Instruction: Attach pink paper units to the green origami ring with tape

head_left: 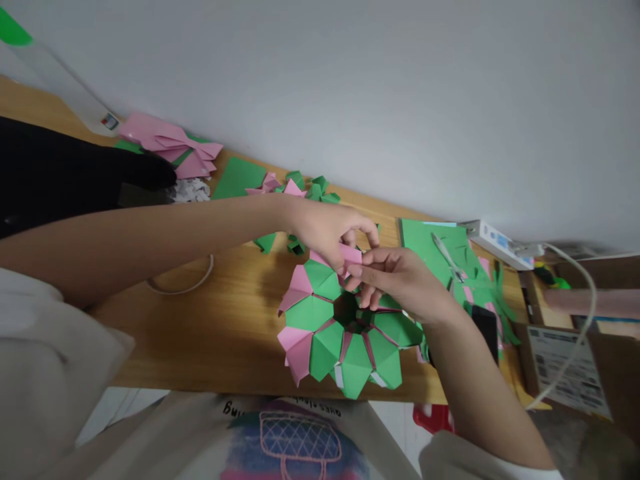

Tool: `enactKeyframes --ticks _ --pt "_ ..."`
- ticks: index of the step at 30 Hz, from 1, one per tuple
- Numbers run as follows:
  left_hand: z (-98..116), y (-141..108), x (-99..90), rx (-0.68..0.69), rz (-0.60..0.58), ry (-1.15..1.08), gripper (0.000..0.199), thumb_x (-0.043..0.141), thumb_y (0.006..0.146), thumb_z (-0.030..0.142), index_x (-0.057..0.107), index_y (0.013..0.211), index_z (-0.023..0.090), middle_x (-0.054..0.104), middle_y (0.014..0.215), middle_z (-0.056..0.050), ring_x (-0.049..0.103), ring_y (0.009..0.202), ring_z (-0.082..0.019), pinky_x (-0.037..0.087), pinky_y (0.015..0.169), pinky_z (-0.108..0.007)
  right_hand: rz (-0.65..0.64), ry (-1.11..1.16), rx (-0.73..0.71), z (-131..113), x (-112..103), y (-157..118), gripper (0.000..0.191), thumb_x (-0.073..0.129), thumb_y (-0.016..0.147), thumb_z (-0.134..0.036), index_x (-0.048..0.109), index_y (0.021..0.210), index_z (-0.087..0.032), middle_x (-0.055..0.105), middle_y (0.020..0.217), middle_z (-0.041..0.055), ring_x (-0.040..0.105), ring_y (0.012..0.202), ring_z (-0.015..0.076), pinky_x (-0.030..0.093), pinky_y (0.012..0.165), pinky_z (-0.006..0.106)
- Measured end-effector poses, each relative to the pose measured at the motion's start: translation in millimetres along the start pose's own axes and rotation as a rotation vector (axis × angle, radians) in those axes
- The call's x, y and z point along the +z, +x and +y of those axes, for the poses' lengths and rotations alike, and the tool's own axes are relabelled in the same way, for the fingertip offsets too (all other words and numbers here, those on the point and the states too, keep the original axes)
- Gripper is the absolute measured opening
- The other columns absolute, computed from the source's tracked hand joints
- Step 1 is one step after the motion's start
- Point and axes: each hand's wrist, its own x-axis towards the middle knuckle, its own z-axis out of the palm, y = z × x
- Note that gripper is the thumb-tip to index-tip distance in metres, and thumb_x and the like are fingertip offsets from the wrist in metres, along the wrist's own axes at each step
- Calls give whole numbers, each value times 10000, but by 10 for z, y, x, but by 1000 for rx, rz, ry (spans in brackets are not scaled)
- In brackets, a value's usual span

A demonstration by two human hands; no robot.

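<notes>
A ring-shaped paper model of folded green and pink units lies on the wooden table, with a dark round hole at its middle. At its far rim, a pink folded paper piece sits between my two hands. My left hand reaches in from the left, thumb and fingers closed on the piece's left part. From the right, my right hand pinches the piece's right end, its lower fingers curled over the hole. My fingers hide where the piece meets the ring.
Loose green and pink folded units lie behind my left forearm. Pink paper is at the far left. On the right are green sheets with a craft knife, a power strip, a dark phone and a cardboard box.
</notes>
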Motion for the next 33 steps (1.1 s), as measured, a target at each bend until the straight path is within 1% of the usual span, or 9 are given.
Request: enactKeyframes --ticks 3,5,7,10,13,17,22,26,33 --pt "40 -20 12 26 9 10 616 685 691 151 525 1284 202 623 682 51 510 580 -125 368 588 -256 8 12 70 -38 -1 9 293 849 630 -377 688 704 -144 735 653 21 635 420 83 482 366 146" --pt "46 -20 18 37 6 25 622 682 696 148 514 1294 185 597 666 58 483 561 -118 344 561 -249 1 20 116 -74 0 16 285 865 605 -355 691 680 -142 734 636 20 623 402 77 469 350 139" --pt "36 -5 20 28 -1 30 688 701 684 169 478 1334 188 583 660 62 471 548 -119 331 540 -249 -8 24 145 -107 -2 24 285 882 572 -339 690 650 -142 731 618 15 611 385 72 459 337 133" --pt "20 20 16 1 15 61 795 729 661 228 420 1394 219 599 683 54 501 582 -134 361 565 -254 -11 13 164 -144 -10 41 287 897 535 -322 689 623 -143 728 602 12 601 371 68 466 336 134" --pt "35 17 -1 -40 -15 96 855 719 651 282 370 1431 251 627 752 32 539 640 -152 398 591 -261 -18 -2 190 -170 -18 58 307 913 494 -304 693 631 -138 731 597 17 601 369 71 473 337 135" --pt "66 -7 -28 -58 -74 96 877 688 664 336 322 1457 254 656 905 -15 569 726 -180 436 616 -284 -19 -10 221 -195 -19 74 337 926 456 -289 693 636 -126 727 578 25 599 364 74 476 336 134" --pt "48 18 -37 -63 -51 138 909 701 652 356 307 1467 279 672 969 -27 596 791 -197 445 651 -285 -7 -33 213 -200 -17 91 317 923 461 -292 694 604 -126 715 553 26 599 366 70 450 321 115" --pt "38 33 -39 -43 -48 164 922 708 641 345 311 1469 261 679 986 -29 602 830 -197 438 673 -275 2 -47 212 -188 -22 99 306 921 460 -293 696 594 -133 707 537 23 595 364 70 447 319 116" --pt "31 21 -37 -63 -54 102 920 739 634 364 325 1452 287 690 977 -25 588 734 -168 405 591 -255 -27 -102 96 -135 -22 66 270 882 555 -310 684 628 -141 712 560 6 611 383 80 480 351 142"
